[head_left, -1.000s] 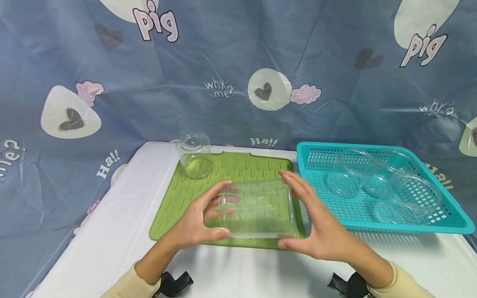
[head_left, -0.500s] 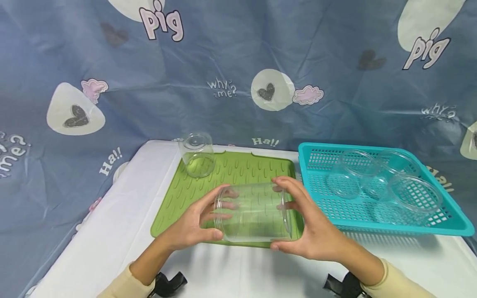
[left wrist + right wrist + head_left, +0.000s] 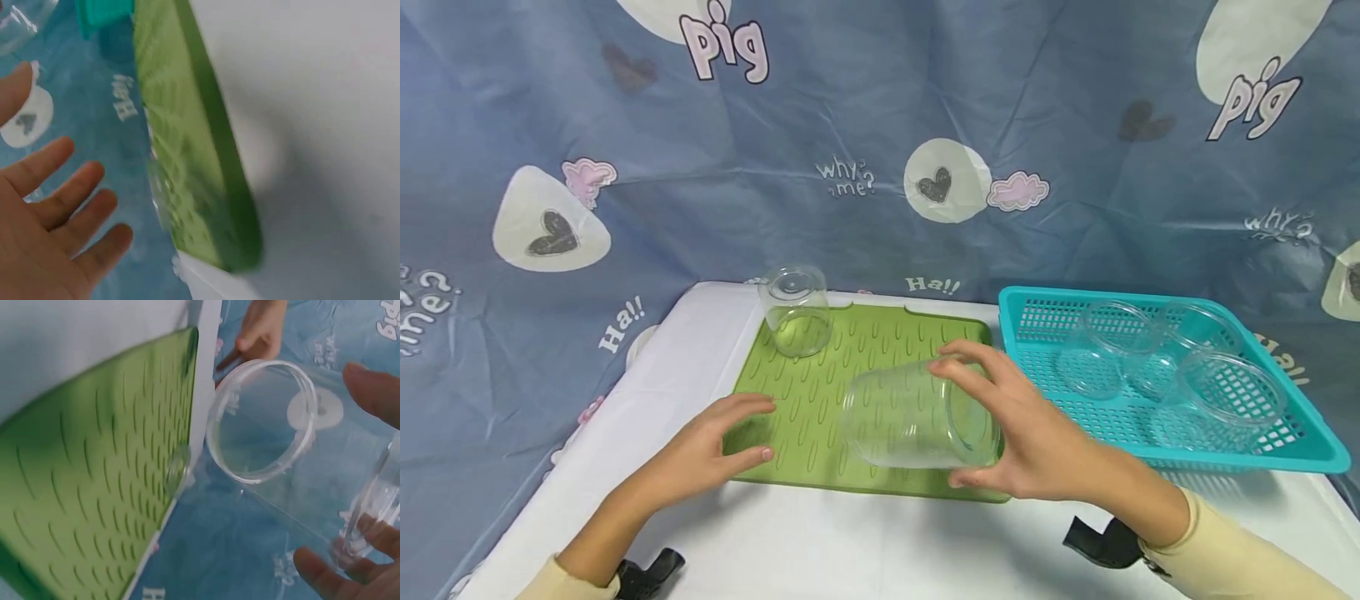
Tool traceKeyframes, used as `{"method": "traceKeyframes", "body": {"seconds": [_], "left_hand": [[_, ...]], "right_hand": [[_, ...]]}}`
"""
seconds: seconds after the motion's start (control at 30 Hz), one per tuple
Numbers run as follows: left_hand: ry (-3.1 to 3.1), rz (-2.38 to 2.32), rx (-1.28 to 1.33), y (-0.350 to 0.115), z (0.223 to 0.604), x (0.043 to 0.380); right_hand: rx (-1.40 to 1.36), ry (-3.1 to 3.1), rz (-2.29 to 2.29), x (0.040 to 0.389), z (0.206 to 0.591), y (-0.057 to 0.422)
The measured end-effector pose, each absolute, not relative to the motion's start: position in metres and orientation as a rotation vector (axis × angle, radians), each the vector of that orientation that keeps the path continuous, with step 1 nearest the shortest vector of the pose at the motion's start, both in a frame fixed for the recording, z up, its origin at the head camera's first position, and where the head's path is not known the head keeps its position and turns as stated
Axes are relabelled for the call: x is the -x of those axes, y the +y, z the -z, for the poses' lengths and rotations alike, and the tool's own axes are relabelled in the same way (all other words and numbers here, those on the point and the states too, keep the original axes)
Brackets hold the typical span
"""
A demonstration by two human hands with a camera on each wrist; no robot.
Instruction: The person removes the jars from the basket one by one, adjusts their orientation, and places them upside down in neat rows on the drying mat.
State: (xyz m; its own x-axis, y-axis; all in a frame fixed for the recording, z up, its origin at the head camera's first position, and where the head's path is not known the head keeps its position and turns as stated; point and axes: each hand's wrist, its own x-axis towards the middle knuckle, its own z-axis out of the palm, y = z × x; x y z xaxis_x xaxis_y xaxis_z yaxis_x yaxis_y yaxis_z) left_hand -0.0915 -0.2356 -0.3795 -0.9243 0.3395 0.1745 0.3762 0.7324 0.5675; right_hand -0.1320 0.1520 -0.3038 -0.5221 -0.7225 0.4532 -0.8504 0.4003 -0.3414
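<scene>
My right hand [image 3: 1026,425] grips a clear jar [image 3: 902,417] near its base, thumb below and fingers above. The jar lies sideways over a green ridged mat [image 3: 805,417], its mouth facing left. In the right wrist view the jar's round rim [image 3: 215,437] shows, with nothing seen inside. My left hand [image 3: 703,446] is off the jar, over the mat's left front edge, fingers spread and holding nothing. The left wrist view shows that palm [image 3: 37,256] with fingers extended. A second clear jar [image 3: 797,312] stands upside down on the mat's back left corner.
A turquoise mesh basket [image 3: 1037,304] sits to the right of the mat, with several clear jars [image 3: 1228,400] standing mouth up inside. Behind the white table [image 3: 647,375] hangs a blue printed cloth [image 3: 865,100].
My left hand has let go of the jar's mouth end and moved left. The right hand still holds the jar, which has turned so its base faces more toward me.
</scene>
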Motion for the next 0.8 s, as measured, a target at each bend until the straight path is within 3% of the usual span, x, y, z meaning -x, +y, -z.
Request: {"method": "traceKeyframes", "body": {"seconds": [0.3,0.8], "left_hand": [[-3.002,0.730,0.493,-0.264,0.393,0.096],[-3.190,0.555,0.440,-0.255,0.407,0.092]], "right_hand": [[-1.497,-2.442,-0.563,0.164,0.272,0.158],[-1.420,-2.830,-0.250,0.188,0.232,0.134]]}}
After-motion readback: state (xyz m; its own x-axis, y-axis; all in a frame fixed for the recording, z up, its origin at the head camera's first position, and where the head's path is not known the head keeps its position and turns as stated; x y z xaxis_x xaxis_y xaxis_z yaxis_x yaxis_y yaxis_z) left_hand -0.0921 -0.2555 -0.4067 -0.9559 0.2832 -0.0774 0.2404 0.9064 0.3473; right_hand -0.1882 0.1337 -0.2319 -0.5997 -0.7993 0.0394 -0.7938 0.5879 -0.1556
